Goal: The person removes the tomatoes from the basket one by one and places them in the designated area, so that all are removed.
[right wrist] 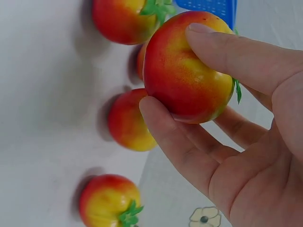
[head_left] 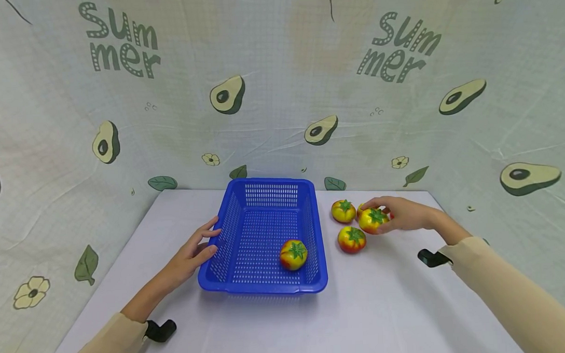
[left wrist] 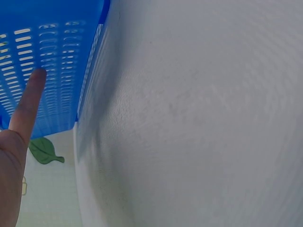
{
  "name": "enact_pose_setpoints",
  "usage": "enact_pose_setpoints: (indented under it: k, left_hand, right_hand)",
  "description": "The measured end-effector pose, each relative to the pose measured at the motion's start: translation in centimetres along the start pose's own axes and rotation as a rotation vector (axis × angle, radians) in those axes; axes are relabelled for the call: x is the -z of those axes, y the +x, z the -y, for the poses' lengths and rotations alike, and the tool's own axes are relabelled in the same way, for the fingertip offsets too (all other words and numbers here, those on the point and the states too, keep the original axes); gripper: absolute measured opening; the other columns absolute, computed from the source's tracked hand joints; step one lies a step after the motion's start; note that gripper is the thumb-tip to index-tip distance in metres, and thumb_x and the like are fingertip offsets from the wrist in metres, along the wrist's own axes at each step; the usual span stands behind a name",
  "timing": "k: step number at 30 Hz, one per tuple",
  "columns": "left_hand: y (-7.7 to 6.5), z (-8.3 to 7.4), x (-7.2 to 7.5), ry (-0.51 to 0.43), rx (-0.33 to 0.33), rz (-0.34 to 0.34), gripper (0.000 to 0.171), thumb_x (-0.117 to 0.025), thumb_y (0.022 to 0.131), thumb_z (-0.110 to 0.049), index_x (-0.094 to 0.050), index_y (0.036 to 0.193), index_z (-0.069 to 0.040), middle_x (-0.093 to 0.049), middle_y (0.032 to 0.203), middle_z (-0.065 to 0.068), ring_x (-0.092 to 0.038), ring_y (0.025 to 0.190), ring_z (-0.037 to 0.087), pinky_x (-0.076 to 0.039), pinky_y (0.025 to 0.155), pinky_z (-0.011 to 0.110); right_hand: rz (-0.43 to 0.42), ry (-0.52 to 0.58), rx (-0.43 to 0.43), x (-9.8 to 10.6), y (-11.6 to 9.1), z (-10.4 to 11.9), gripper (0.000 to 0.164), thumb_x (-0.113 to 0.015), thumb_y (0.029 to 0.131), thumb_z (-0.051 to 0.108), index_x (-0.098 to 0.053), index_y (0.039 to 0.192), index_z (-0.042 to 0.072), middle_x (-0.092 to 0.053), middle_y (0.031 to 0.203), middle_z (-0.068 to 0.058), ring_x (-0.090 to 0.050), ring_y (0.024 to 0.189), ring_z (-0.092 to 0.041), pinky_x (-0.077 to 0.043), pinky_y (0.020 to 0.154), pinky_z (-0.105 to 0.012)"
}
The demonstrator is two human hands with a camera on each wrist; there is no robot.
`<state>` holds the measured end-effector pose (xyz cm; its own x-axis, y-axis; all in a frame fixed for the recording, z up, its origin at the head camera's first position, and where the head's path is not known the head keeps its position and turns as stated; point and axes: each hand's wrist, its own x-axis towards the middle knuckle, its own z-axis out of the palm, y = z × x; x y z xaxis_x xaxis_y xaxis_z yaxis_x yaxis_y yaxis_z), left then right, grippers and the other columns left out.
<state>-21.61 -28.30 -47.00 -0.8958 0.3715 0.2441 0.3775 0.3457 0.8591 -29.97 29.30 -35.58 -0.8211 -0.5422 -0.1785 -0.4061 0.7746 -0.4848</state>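
Observation:
My right hand [head_left: 407,214] grips a red-and-yellow tomato [right wrist: 189,71] with a green leafy top, thumb on one side and fingers on the other. In the right wrist view it is held over the other tomatoes on the table. Close by in the head view lie one tomato [head_left: 351,240] nearer me and another [head_left: 342,212] farther back; others are partly hidden behind the held one and the hand. My left hand [head_left: 190,256] rests with extended fingers against the left side of the blue plastic basket [head_left: 263,290]. One tomato [head_left: 293,255] sits inside, toward the near right corner.
The basket stands on a white-covered table [head_left: 385,308], its far end near the back cloth. Pale cloth printed with avocados, leaves and lettering [head_left: 279,93] hangs behind and at both sides. Black wrist-worn devices [head_left: 160,331] show at both sleeves.

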Motion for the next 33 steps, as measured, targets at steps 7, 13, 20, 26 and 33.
enact_pose_setpoints:
  k: [7, 13, 20, 26, 33]
  left_hand:
    - [-0.1, 0.1, 0.1, 0.017, 0.007, -0.005, 0.036, -0.054, 0.111, -0.018, -0.051, 0.146, -0.015, -0.017, 0.178, 0.008, -0.021, 0.159, 0.049, -0.034, 0.110, 0.009]
    - [-0.1, 0.1, 0.1, 0.010, 0.010, -0.003, 0.038, -0.054, 0.111, -0.018, -0.050, 0.149, -0.013, -0.016, 0.178, 0.008, -0.021, 0.159, 0.051, -0.037, 0.120, 0.061]
    - [-0.1, 0.0, 0.1, 0.004, 0.012, -0.002, 0.037, -0.054, 0.111, -0.018, -0.050, 0.147, -0.012, -0.016, 0.178, 0.009, -0.018, 0.160, 0.050, -0.030, 0.119, 0.072]
    - [-0.1, -0.1, 0.0, 0.014, 0.010, -0.002, 0.037, -0.054, 0.111, -0.018, -0.051, 0.147, -0.013, -0.016, 0.178, 0.009, -0.020, 0.159, 0.050, -0.031, 0.118, 0.071]
    - [0.0, -0.1, 0.0, 0.010, 0.007, 0.005, 0.037, -0.053, 0.112, -0.018, -0.050, 0.148, -0.013, -0.016, 0.178, 0.009, -0.023, 0.158, 0.052, -0.038, 0.119, 0.065]
  right_hand:
    - [-0.003, 0.010, -0.027, -0.6, -0.7, -1.6, 0.064, -0.083, 0.094, 0.033, -0.059, 0.150, 0.016, -0.050, 0.159, -0.022, -0.046, 0.142, -0.048, -0.040, 0.114, -0.072]
    - [0.007, 0.045, -0.045, -1.2, -1.1, -2.0, 0.064, -0.082, 0.094, 0.031, -0.058, 0.151, 0.016, -0.048, 0.159, -0.023, -0.044, 0.142, -0.049, -0.041, 0.113, -0.073]
    - [0.021, 0.075, -0.076, -1.9, -1.2, -2.8, 0.064, -0.082, 0.095, 0.031, -0.056, 0.152, 0.018, -0.048, 0.155, -0.025, -0.048, 0.134, -0.045, -0.045, 0.109, -0.071]
    - [0.028, 0.083, -0.069, -2.5, -1.0, -3.6, 0.062, -0.082, 0.095, 0.026, -0.057, 0.151, 0.014, -0.053, 0.149, -0.021, -0.051, 0.131, -0.041, -0.047, 0.109, -0.070]
    - [0.039, 0.117, -0.065, -3.1, -0.9, -4.4, 0.062, -0.082, 0.095, 0.025, -0.057, 0.150, 0.012, -0.054, 0.151, -0.019, -0.051, 0.133, -0.044, -0.045, 0.109, -0.071]
